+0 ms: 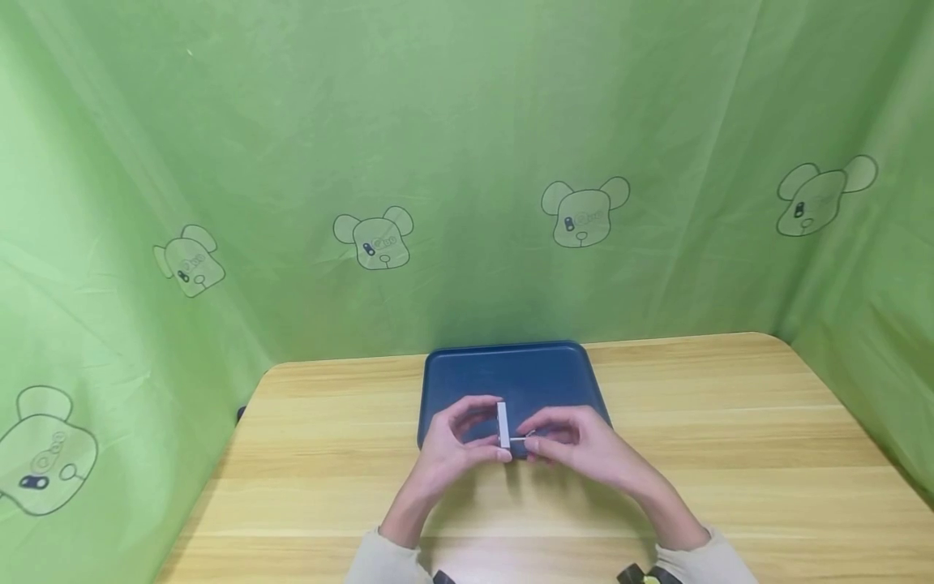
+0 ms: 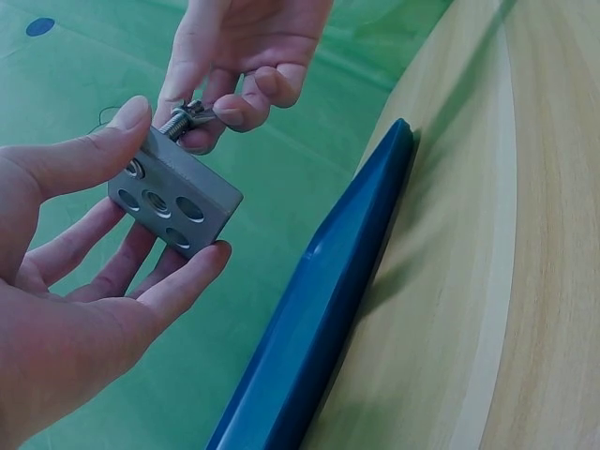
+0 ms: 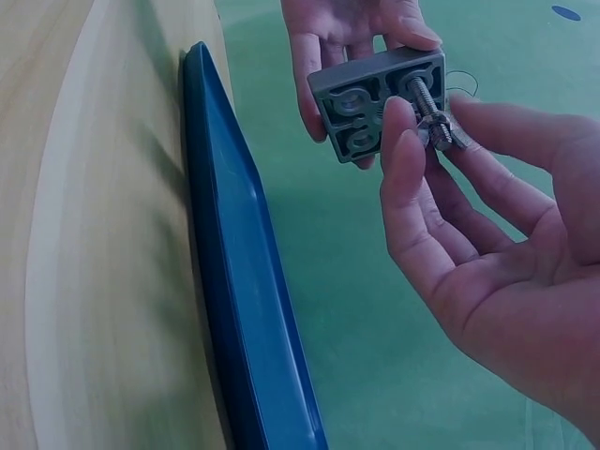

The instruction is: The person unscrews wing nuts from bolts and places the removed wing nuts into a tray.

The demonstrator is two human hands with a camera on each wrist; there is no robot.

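A grey rectangular block (image 2: 204,181) with several round holes is gripped by its edges between the thumb and fingers of my left hand (image 1: 451,444). From its other face, which has a ribbed, hollowed pattern, a threaded bolt (image 3: 424,92) sticks out toward my right hand (image 1: 587,444). Near the bolt's free end sits a wing nut (image 3: 437,127), pinched by the right thumb and fingertips. In the head view the block (image 1: 503,425) stands on edge, held up over the front part of a blue tray (image 1: 503,377).
The tray lies on a light wood table (image 1: 314,454), its raised rim (image 3: 220,187) below the hands. Green cloth (image 1: 467,122) printed with bear heads encloses the back and sides. Dark straps (image 1: 642,574) show at the cuffs.
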